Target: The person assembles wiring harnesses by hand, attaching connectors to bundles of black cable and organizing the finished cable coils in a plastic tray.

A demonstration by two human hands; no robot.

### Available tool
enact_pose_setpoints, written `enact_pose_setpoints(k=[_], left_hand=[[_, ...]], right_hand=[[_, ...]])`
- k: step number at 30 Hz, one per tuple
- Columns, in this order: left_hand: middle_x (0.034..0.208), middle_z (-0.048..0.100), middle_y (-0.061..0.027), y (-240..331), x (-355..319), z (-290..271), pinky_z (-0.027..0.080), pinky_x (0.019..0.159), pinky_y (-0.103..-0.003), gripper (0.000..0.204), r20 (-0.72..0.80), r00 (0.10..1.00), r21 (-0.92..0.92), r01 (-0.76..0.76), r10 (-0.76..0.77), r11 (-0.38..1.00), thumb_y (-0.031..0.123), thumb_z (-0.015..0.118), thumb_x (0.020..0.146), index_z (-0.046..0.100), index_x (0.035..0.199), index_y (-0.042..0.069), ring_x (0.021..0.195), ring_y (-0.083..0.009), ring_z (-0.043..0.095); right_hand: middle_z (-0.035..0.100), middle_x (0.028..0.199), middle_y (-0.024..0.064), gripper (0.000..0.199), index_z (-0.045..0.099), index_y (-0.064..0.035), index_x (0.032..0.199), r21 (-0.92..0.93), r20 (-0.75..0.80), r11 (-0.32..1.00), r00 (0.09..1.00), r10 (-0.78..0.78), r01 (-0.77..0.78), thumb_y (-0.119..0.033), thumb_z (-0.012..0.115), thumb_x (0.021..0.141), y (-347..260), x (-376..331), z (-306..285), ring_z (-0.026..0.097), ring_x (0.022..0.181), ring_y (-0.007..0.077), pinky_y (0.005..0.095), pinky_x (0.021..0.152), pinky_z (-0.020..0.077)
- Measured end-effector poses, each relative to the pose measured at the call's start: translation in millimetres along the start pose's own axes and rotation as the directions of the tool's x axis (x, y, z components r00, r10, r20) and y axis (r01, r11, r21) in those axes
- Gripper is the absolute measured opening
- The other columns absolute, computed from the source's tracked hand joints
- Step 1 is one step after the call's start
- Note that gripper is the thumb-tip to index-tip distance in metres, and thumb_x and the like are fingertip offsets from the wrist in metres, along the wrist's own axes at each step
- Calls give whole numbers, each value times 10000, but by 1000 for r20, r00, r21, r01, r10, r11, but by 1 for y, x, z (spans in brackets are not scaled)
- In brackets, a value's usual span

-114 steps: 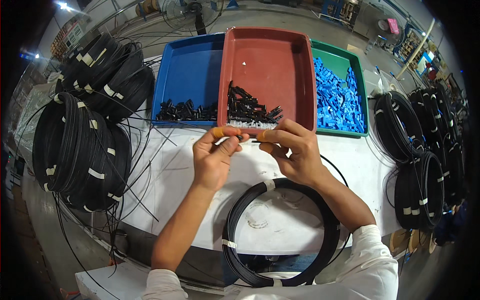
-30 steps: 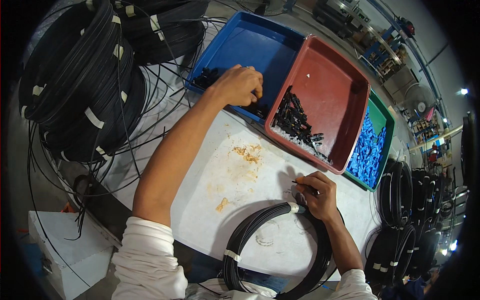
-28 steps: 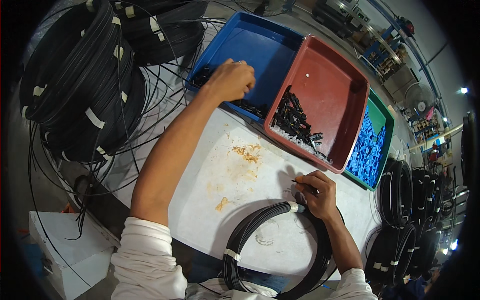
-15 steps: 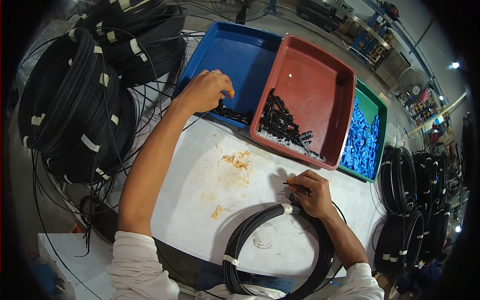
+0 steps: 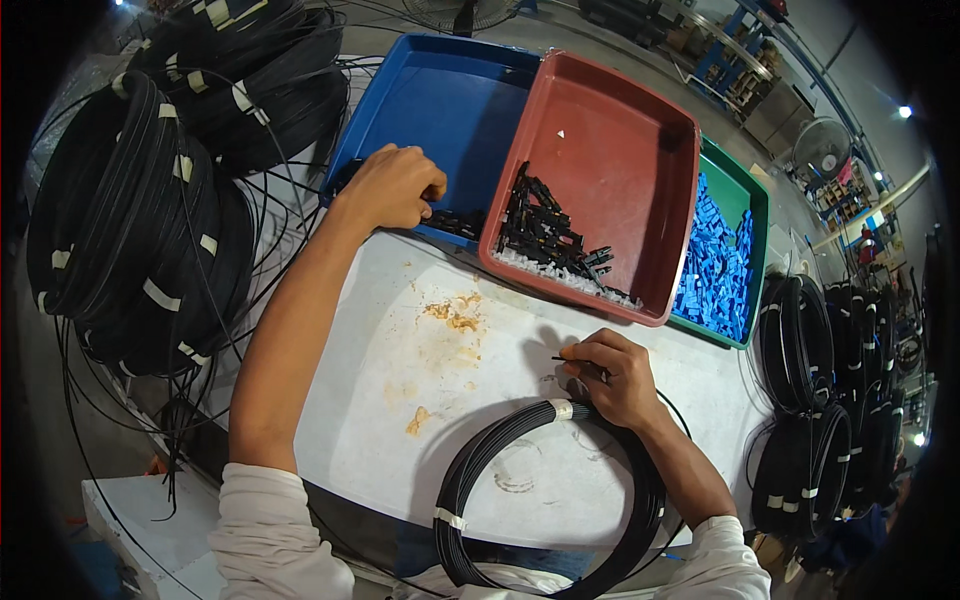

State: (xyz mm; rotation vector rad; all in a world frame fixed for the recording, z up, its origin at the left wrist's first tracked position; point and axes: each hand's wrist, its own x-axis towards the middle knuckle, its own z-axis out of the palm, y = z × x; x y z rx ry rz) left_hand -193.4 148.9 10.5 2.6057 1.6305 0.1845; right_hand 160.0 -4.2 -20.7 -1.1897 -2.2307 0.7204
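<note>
My left hand point(image 5: 395, 187) is over the near left corner of a blue tray point(image 5: 440, 100). Its fingers curl down beside small black parts point(image 5: 460, 223); whatever lies between the fingertips is hidden. Above the white tabletop, my right hand point(image 5: 617, 378) pinches a thin black cable, whose short end point(image 5: 559, 358) sticks out leftward past the fingers. A coil of black cable point(image 5: 648, 490), bound with pale tape, leans between the table's front edge and my body, just below that hand.
A red tray point(image 5: 625, 130) holds black parts point(image 5: 540, 215) and small clear pieces point(image 5: 570, 280). Beside it, a green tray point(image 5: 757, 215) contains blue parts point(image 5: 715, 265). Large cable coils point(image 5: 130, 230) stand at left, with loose strands hanging; more coils point(image 5: 795, 345) are at right. Tan marks point(image 5: 455, 318) stain the tabletop.
My left hand has dipped slightly, its fingers more bent toward the black parts. My right hand keeps its pinch on the cable. The whole view has shifted a little.
</note>
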Motion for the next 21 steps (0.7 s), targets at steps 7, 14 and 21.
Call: enact_pose_setpoints(k=[7,14,21], left_hand=[[966,746,-21,-10,-8,10,434,931,-410,175,-154,987,-124,-57,38,991,159,852,750,821,922,142,998,-233,628],[971,715,-3,-15,-2,15,416,936,-375,162,-116,986,-236,-143,118,961,111,854,735,838,891,154,1002,-210,610],[998,743,-25,-14,6,0,422,933,-388,174,-10,986,-64,-167,166,984,93,828,765,833,938,113,1006,-214,620]], right_hand=[[687,915,112,203,766,-42,1016,-6,-7,999,999,-33,33,-20,765,814,2,-1,0,699,765,291,375,679,573],[698,920,110,210,772,-33,1013,-5,-26,998,998,-56,56,11,775,807,5,0,0,705,756,268,360,671,578],[695,932,104,219,762,-57,1031,-18,-34,995,995,-97,96,-27,760,814,9,-2,1,707,732,297,379,661,577]])
